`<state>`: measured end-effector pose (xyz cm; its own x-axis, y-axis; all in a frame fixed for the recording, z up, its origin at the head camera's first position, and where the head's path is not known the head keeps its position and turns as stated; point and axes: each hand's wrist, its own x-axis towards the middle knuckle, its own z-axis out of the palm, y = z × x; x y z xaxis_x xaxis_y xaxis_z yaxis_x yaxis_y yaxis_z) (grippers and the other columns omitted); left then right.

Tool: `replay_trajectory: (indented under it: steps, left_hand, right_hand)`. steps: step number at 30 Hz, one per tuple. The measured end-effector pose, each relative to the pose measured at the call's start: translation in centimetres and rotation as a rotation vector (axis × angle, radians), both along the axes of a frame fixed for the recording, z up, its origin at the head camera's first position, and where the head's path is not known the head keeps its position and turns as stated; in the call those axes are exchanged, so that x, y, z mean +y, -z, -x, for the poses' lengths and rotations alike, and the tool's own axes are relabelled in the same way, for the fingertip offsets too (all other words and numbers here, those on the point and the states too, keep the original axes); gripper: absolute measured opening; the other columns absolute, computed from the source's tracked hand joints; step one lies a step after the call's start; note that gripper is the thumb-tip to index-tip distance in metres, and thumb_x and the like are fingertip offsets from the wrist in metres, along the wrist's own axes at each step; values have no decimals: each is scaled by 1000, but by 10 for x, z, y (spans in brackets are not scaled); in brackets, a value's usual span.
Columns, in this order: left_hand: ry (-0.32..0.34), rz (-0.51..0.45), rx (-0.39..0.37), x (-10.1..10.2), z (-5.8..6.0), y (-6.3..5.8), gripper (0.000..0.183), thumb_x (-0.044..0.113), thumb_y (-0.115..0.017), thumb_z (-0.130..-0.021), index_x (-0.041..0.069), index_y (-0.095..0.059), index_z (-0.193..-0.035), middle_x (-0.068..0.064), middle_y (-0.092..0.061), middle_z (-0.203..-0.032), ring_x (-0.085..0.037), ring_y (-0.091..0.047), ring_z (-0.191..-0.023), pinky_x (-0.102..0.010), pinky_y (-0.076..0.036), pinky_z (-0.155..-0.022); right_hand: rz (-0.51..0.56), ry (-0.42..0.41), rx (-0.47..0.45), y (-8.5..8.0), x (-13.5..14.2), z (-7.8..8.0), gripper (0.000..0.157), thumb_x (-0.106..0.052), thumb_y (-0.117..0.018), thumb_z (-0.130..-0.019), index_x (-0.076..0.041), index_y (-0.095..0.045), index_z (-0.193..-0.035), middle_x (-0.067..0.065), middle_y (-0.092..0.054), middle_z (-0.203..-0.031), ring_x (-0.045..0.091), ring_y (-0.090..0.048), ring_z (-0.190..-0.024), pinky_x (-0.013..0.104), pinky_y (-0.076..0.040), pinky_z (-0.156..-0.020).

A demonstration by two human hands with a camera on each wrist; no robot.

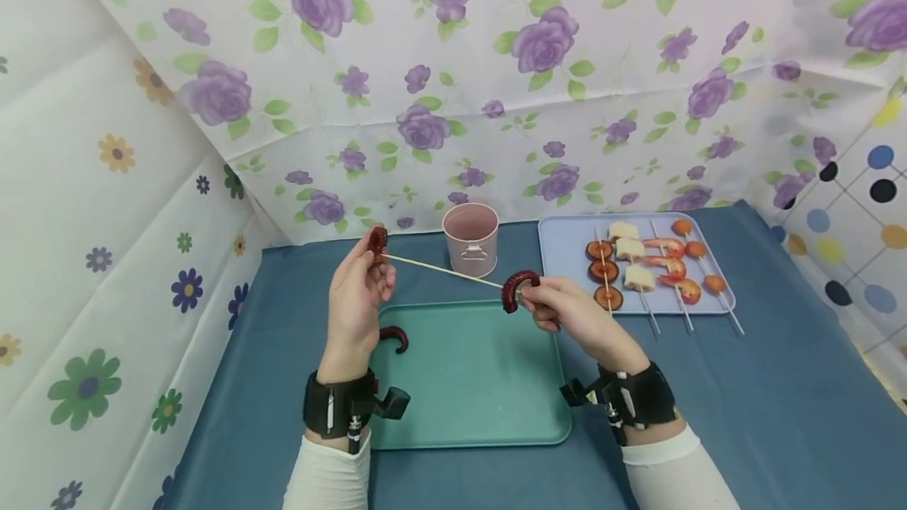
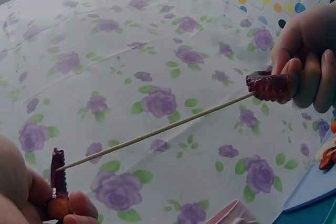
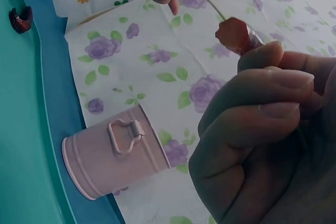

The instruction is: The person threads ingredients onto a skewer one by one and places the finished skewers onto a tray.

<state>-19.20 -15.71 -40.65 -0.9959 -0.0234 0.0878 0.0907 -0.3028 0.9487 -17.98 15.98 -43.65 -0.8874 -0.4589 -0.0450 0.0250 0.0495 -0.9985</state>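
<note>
My left hand [image 1: 357, 290] pinches a dark red, ridged octopus tentacle piece [image 1: 379, 241] upright between thumb and fingers. A thin wooden skewer [image 1: 442, 269] runs between the two hands, its pointed tip [image 2: 62, 168] touching that piece in the left wrist view. At the skewer's other end, my right hand [image 1: 577, 313] grips it just behind a second curled tentacle piece [image 1: 520, 287] that is threaded on it. The fingers partly hide this piece in both wrist views. A third tentacle piece [image 1: 395, 337] lies on the green tray [image 1: 482, 384] below, beside the left wrist.
Behind the green tray stands a pink metal bucket [image 1: 471, 246] with a small handle. On the right, a pale blue tray [image 1: 567, 236] bears several skewers of mushroom slices, white chunks, shrimp and orange balls, their sticks reaching past its front edge. Floral cloth [image 1: 425, 132] hangs behind.
</note>
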Motion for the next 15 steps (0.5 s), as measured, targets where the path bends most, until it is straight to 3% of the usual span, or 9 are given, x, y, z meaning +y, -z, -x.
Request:
replay_trajectory:
  steps: [15]
  left_hand:
    - [3,18,38,6,-4,-4,48,15,-38,-118,8,-38,-165,-7,-60,-123,-14,-51,-73,-27,-37,-65]
  right_hand:
    - [-3,23,-24,3,-5,1,39,-25,-48,-115,-1,-54,-85,2,-34,-68,15,-34,-58,28,-31,-62]
